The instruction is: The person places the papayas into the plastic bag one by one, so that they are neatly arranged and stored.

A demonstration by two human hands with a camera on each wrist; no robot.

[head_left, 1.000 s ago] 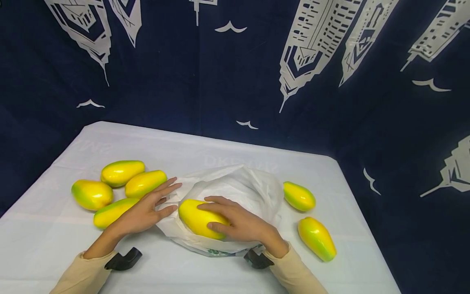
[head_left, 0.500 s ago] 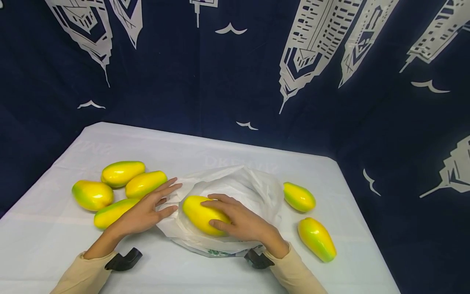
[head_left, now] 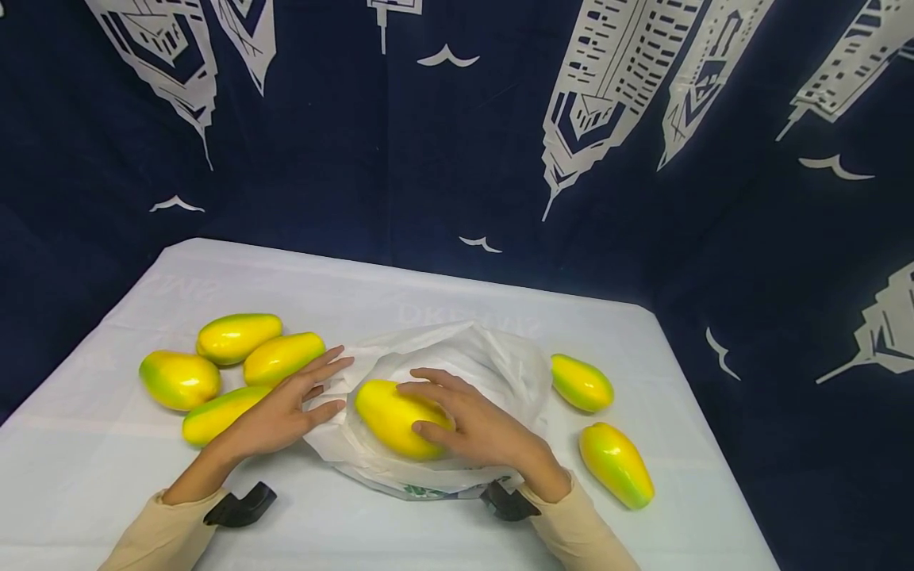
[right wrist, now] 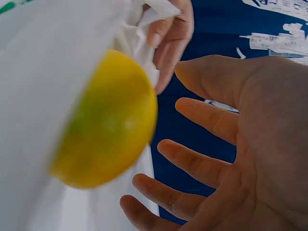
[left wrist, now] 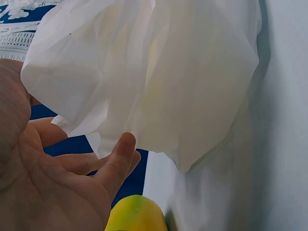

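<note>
A yellow-green mango [head_left: 400, 420] sits in the mouth of a white plastic bag [head_left: 493, 365] at the middle of the table. My right hand [head_left: 471, 420] hovers at its right side with spread fingers; in the right wrist view a gap shows between the fingertips [right wrist: 166, 147] and the mango [right wrist: 113, 125]. At the bag's left edge is my left hand [head_left: 282, 408], its fingers extended and its thumb apart. The left wrist view shows these fingers [left wrist: 118, 161] against the bag's thin rim [left wrist: 144, 96].
Several more mangoes [head_left: 239, 337] lie in a group to the left, partly behind my left hand. On the right are two others, an upper mango [head_left: 581, 382] and a lower mango [head_left: 616, 464]. A dark blue printed cloth [head_left: 457, 143] hangs behind the white table [head_left: 321, 270].
The mango has shifted slightly to the right, deeper into the bag's mouth. My right hand has loosened from it and drawn back a little to the right. My left hand stays put.
</note>
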